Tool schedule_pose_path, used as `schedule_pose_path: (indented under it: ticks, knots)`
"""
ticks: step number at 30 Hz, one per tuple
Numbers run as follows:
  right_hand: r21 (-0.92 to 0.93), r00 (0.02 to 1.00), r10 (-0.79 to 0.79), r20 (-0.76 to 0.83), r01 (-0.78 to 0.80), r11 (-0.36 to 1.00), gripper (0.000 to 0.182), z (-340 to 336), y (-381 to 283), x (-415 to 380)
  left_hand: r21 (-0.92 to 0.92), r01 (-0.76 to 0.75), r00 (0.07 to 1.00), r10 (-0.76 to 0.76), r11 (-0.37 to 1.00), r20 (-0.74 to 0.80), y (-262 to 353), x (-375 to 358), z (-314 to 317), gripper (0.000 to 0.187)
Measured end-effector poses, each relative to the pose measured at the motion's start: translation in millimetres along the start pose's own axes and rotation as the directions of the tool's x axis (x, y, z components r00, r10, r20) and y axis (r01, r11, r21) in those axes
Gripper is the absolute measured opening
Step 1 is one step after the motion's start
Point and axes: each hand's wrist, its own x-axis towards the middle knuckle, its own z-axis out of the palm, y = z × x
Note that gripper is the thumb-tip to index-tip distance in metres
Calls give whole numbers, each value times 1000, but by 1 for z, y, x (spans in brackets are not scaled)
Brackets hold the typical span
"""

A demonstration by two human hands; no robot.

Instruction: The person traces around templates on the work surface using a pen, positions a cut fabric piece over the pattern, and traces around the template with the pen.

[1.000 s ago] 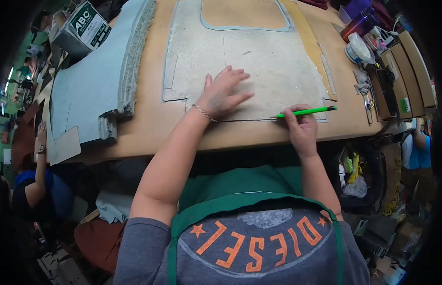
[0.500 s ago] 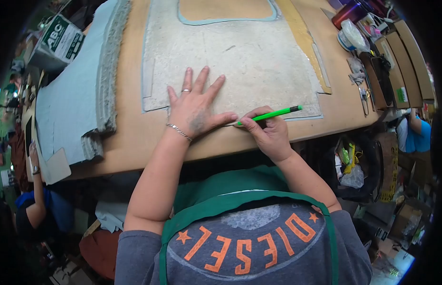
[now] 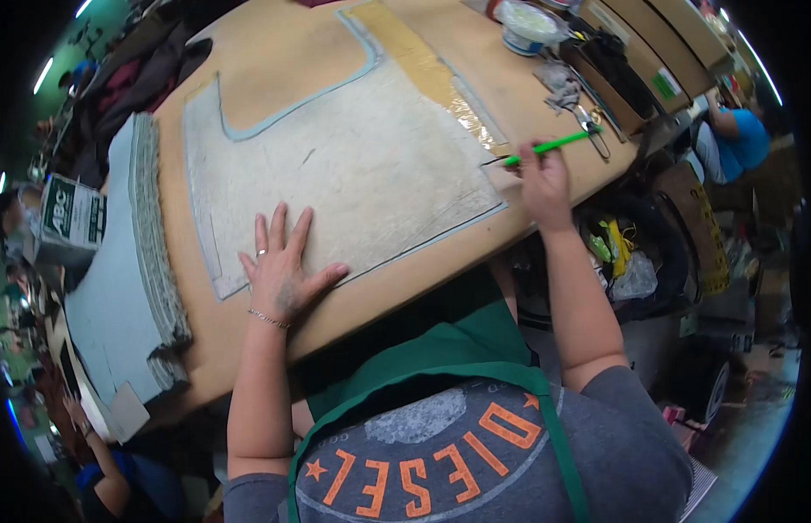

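My left hand [image 3: 286,272] lies flat with fingers spread on a whitish, worn pattern board [image 3: 353,166], near its lower left edge. Light blue material [image 3: 363,65] shows as a thin border around the board and along its curved cutout. In my right hand [image 3: 546,187] a bright green pencil [image 3: 562,142] is pinched, its dark end pointing left at the board's right side, close to a small notch. Shiny yellowish tape [image 3: 423,65] covers the board's upper right strip.
A thick stack of light blue sheets [image 3: 118,253] lies left, beside an ABC box [image 3: 70,218]. At right are a tub [image 3: 527,35], scissors [image 3: 593,131] and cardboard boxes [image 3: 632,44]. A bag-lined bin [image 3: 675,270] stands below the table edge [image 3: 423,301]. Other people [image 3: 741,139] sit either side.
My right hand with the pencil has moved from the board's lower edge, beside my left thumb, to its right side. The view has turned; my left hand still presses the board.
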Motion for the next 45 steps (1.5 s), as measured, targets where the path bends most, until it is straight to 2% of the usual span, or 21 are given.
schedule_pose_path:
  ticks: [3, 6, 8, 11, 14, 18, 22, 23, 28, 33, 36, 37, 38, 39, 40, 41, 43, 44, 45]
  knots:
    - [-73, 998, 58, 6, -58, 996, 17, 6, 19, 9, -81, -84, 996, 83, 993, -22, 14, 10, 4, 65]
    - [-144, 998, 44, 38, -38, 989, 18, 9, 22, 8, -148, -423, 906, 413, 894, -92, 56, 26, 15, 49]
    - [-213, 998, 4, 64, 10, 977, 18, 7, 23, 8, -104, -567, 823, 557, 817, -109, 98, 36, 19, 44]
    - [-332, 991, -91, 99, 119, 936, 18, 5, 28, 8, -215, -601, 796, 602, 770, -71, 140, 49, 25, 43]
    - [-481, 971, -187, 146, 235, 844, 16, 3, 22, -3, -186, -587, 809, 577, 788, -107, 147, 51, 28, 42]
    - [-414, 979, -173, 107, 202, 888, 13, -6, 14, -28, -155, -589, 808, 573, 793, -135, 147, 52, 31, 42]
    - [-511, 964, -189, 188, 260, 819, 13, 6, 12, -3, -110, -602, 795, 580, 791, -178, 148, 51, 35, 42]
    - [-515, 966, -200, 166, 258, 817, 14, 12, 9, 1, -111, -603, 795, 581, 790, -177, 149, 51, 35, 42]
    - [-489, 987, -65, 150, 131, 863, 13, -14, 4, -31, -120, -593, 804, 577, 796, -147, 148, 51, 32, 42]
    - [-543, 962, -200, 186, 270, 795, 12, 8, 2, -9, -127, -603, 796, 584, 788, -159, 149, 49, 33, 42]
    - [-607, 972, -112, 207, 217, 765, 12, 11, 0, -8, -132, -596, 802, 578, 792, -153, 147, 50, 37, 41]
    - [-651, 977, -11, 211, 149, 744, 15, 1, 0, -15, -136, -585, 810, 569, 800, -141, 146, 51, 37, 41]
    - [-559, 970, -80, 230, 199, 805, 16, -15, 11, -26, -161, -596, 803, 576, 787, -153, 145, 51, 37, 41]
    - [-605, 969, -61, 241, 199, 771, 18, -22, -3, -36, -172, -593, 804, 568, 786, -178, 144, 53, 40, 42]
    - [-612, 963, 123, 239, 51, 790, 18, -24, -24, -44, -195, -594, 804, 578, 780, -139, 142, 54, 37, 42]
    - [-624, 966, 49, 254, 125, 772, 18, -26, -33, -50, -221, -612, 790, 575, 760, -213, 139, 54, 42, 43]
    - [-375, 986, 8, 164, 55, 925, 15, -24, -39, -51, -592, -509, 829, 541, 624, -142, 127, 64, 33, 41]
    - [-329, 983, -21, 183, 82, 941, 14, -22, -43, -45, -743, -439, 830, 544, 504, -121, 116, 65, 29, 40]
    - [-264, 980, -53, 194, 104, 959, 13, -10, -49, -41, -917, -345, 887, 389, 198, -250, 103, 63, 31, 35]
